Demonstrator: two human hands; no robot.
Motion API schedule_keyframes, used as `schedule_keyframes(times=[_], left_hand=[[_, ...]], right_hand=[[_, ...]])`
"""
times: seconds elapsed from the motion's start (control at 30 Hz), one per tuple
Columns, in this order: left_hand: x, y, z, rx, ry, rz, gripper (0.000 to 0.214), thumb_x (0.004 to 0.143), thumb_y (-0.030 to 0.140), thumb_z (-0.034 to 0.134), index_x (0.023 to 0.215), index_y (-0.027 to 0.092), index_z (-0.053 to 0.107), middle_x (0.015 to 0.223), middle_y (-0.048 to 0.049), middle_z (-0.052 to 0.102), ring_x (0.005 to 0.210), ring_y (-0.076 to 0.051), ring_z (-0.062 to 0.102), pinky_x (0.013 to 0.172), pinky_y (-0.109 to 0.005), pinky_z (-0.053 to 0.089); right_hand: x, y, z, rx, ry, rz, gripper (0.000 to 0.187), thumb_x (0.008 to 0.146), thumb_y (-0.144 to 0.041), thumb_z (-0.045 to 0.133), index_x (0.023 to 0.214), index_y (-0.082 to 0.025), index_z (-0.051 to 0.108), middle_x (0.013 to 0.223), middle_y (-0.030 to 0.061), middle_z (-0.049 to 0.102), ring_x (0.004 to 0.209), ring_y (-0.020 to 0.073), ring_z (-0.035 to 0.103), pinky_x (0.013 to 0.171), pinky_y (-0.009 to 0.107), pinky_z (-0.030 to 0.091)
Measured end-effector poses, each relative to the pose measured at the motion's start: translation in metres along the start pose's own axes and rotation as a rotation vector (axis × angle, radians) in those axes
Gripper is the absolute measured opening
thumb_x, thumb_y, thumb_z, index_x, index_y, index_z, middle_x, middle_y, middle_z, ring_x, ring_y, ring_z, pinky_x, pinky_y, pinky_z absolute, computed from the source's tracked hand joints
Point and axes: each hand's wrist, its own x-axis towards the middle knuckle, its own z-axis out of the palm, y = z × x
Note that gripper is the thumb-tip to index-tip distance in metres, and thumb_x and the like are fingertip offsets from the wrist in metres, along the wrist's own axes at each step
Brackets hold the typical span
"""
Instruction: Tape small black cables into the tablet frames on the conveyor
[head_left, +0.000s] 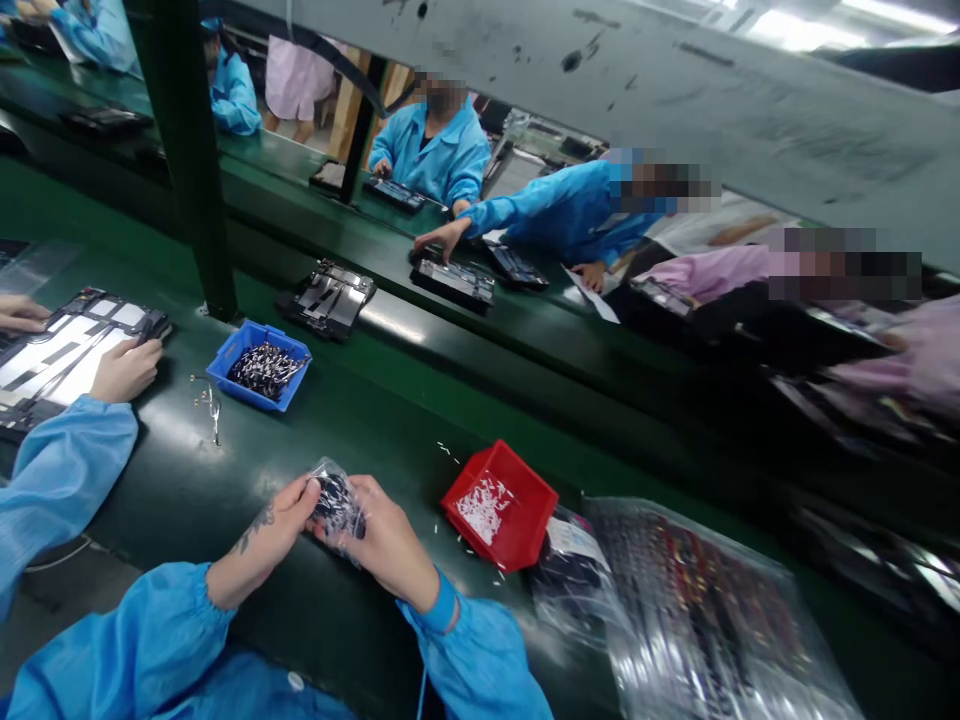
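Observation:
Both my hands meet low in the middle of the head view over the dark green bench (360, 400). My left hand (271, 530) pinches the left side of a small clear plastic bag of dark small parts (337, 503). My right hand (386, 545) grips the same bag from the right, fingers curled round it. Both sleeves are light blue. A red bin (501, 505) with small white parts sits just right of my hands.
A blue bin (259, 365) of dark parts stands at the left, loose bits beside it. A co-worker's hands (124, 368) rest on a flat panel (56, 360) at far left. Large plastic bags (690, 610) lie at right. More workers sit across the conveyor (450, 285).

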Motion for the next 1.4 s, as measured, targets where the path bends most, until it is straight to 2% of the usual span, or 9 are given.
schedule_keyframes(times=[0.1, 0.27, 0.43, 0.6, 0.73, 1.0, 1.17, 1.3, 1.4], left_hand=[[-0.011, 0.009, -0.015, -0.027, 0.01, 0.029, 0.057, 0.075, 0.064, 0.058, 0.1, 0.013, 0.065, 0.076, -0.006, 0.062, 0.07, -0.018, 0.058, 0.067, -0.031, 0.052], [-0.025, 0.02, -0.059, 0.118, 0.126, 0.05, 0.051, 0.079, 0.061, 0.055, 0.092, 0.014, 0.069, 0.07, -0.0059, 0.067, 0.065, -0.02, 0.062, 0.065, -0.033, 0.052], [-0.026, 0.023, -0.098, 0.193, 0.305, 0.159, 0.039, 0.077, 0.056, 0.059, 0.085, 0.021, 0.073, 0.078, -0.0045, 0.072, 0.084, -0.026, 0.065, 0.085, -0.042, 0.05], [-0.026, 0.023, -0.122, 0.103, 0.407, 0.195, 0.039, 0.072, 0.06, 0.059, 0.079, 0.023, 0.071, 0.063, 0.0003, 0.067, 0.079, -0.026, 0.069, 0.076, -0.043, 0.055], [-0.033, 0.019, -0.144, 0.059, 0.437, 0.195, 0.037, 0.08, 0.054, 0.052, 0.078, 0.021, 0.07, 0.057, 0.0007, 0.065, 0.072, -0.024, 0.07, 0.066, -0.039, 0.058], [-0.08, 0.009, -0.194, 0.221, 0.894, 0.409, 0.03, 0.088, 0.046, 0.049, 0.083, 0.026, 0.07, 0.059, 0.0022, 0.069, 0.059, -0.019, 0.071, 0.055, -0.029, 0.06], [-0.112, 0.029, -0.188, 0.212, 1.14, 0.503, 0.029, 0.088, 0.047, 0.048, 0.092, 0.027, 0.07, 0.073, 0.0031, 0.073, 0.061, -0.015, 0.07, 0.054, -0.024, 0.058], [-0.115, 0.045, -0.166, 0.119, 1.133, 0.612, 0.023, 0.088, 0.044, 0.05, 0.09, 0.032, 0.07, 0.075, 0.0065, 0.072, 0.06, -0.014, 0.068, 0.053, -0.022, 0.056], [-0.11, 0.049, -0.156, 0.064, 1.08, 0.627, 0.024, 0.087, 0.046, 0.052, 0.08, 0.031, 0.07, 0.077, 0.0061, 0.071, 0.057, -0.014, 0.066, 0.047, -0.022, 0.054]], right_hand=[[0.016, -0.011, 0.01, 0.068, 0.008, -0.08, 0.027, 0.075, -0.019, 0.068, 0.102, -0.023, 0.066, 0.103, 0.0047, 0.061, 0.09, 0.0202, 0.061, 0.08, 0.031, 0.05], [0.044, -0.027, 0.024, 0.147, -0.161, -0.21, 0.021, 0.078, -0.023, 0.068, 0.1, -0.021, 0.067, 0.103, 0.0044, 0.061, 0.097, 0.0213, 0.058, 0.088, 0.034, 0.047], [0.067, -0.037, 0.045, 0.084, -0.233, -0.247, 0.018, 0.085, -0.025, 0.06, 0.102, -0.02, 0.064, 0.104, 0.0057, 0.059, 0.098, 0.022, 0.055, 0.091, 0.036, 0.046], [0.079, -0.039, 0.058, 0.082, -0.247, -0.238, 0.019, 0.09, -0.03, 0.053, 0.103, -0.021, 0.062, 0.107, 0.0067, 0.056, 0.102, 0.0222, 0.051, 0.096, 0.038, 0.043], [0.087, -0.036, 0.057, 0.111, -0.324, -0.19, 0.021, 0.092, -0.032, 0.049, 0.106, -0.021, 0.06, 0.11, 0.0065, 0.052, 0.108, 0.0213, 0.047, 0.102, 0.039, 0.037], [0.103, -0.041, 0.063, 0.173, -0.444, -0.071, 0.021, 0.094, -0.033, 0.044, 0.092, -0.018, 0.058, 0.104, 0.0045, 0.049, 0.102, 0.016, 0.048, 0.097, 0.031, 0.037], [0.119, -0.053, 0.072, 0.106, -0.387, -0.137, 0.019, 0.095, -0.027, 0.043, 0.088, -0.016, 0.057, 0.097, 0.0033, 0.051, 0.095, 0.0145, 0.051, 0.091, 0.028, 0.041], [0.139, -0.066, 0.084, -0.206, -0.349, -0.097, 0.022, 0.094, -0.029, 0.047, 0.086, -0.014, 0.06, 0.093, 0.0058, 0.057, 0.09, 0.0161, 0.055, 0.086, 0.028, 0.044], [0.146, -0.073, 0.093, -0.356, -0.25, -0.033, 0.03, 0.086, -0.035, 0.06, 0.099, -0.008, 0.061, 0.101, 0.0139, 0.058, 0.098, 0.0245, 0.054, 0.09, 0.038, 0.044]])
